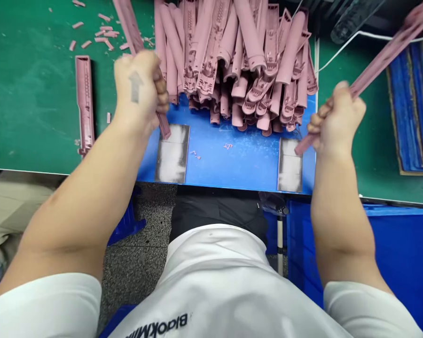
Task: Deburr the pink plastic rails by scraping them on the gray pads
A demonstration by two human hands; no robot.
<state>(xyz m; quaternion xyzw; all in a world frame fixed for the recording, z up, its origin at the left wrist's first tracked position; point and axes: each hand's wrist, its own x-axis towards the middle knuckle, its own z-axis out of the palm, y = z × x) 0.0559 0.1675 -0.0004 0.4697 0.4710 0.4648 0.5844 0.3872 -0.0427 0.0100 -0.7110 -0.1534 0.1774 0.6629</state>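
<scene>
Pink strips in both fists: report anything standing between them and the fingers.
Nothing visible does: the left hand is closed directly around its strip, and the right hand around the other strip.

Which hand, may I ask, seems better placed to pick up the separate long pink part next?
Probably the left hand: it is nearer the separate part, while the right hand is across the pile. The left hand grips a pink strip, though.

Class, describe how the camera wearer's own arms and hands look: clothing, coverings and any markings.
Short white sleeves leave the forearms bare. The left hand and right hand are gloveless, with no watch or bracelet showing. A grey arrow-shaped mark is on the back of the left hand.
</scene>
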